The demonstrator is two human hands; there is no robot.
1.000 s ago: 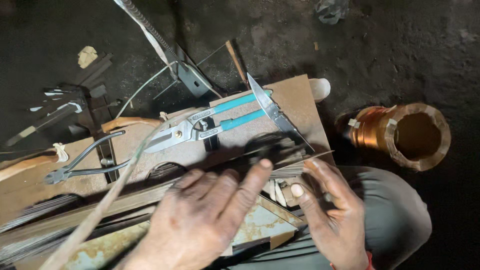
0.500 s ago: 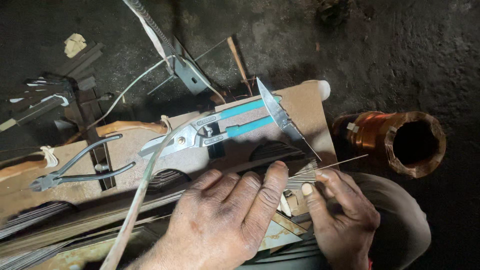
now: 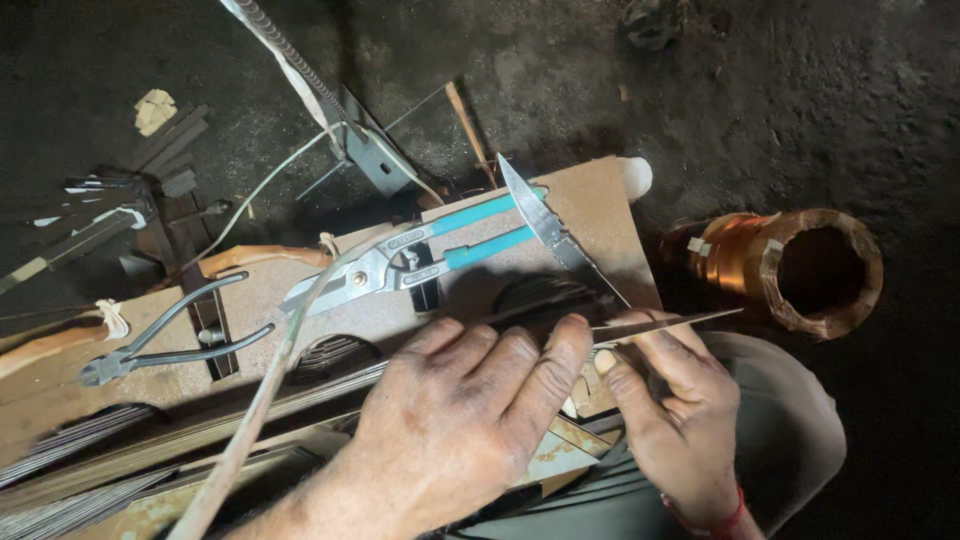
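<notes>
We press our left hand (image 3: 470,420) flat, fingers spread and lying together across a bundle of thin metal strips (image 3: 660,325) on the worktop (image 3: 590,210); our right hand (image 3: 675,420) pinches the same bundle between thumb and fingertips just right of the left hand, where the strip ends poke out toward the copper-coloured coil (image 3: 800,270). Compared with the frames a moment ago, the left hand has slid further along the bundle and the right hand has closed in beside it, so the two hands now sit almost touching; the loose fan of strip ends seen half a second ago has drawn into a tighter, straighter sheaf; we judge that the strips are being gathered and aligned rather than cut.

The teal-handled snips (image 3: 420,255) lie untouched just above the left hand, blades pointing left; a bare metal blade piece (image 3: 545,225) rests across the handle ends, still where it lay before. The dark pliers (image 3: 165,340) sit well left of the snips, near a slot in the worktop. A pale cord (image 3: 250,440) crosses in front of the left hand's wrist. The coil stands off the worktop on the dark floor (image 3: 800,100), to the right of the snips; its position has not changed.
</notes>
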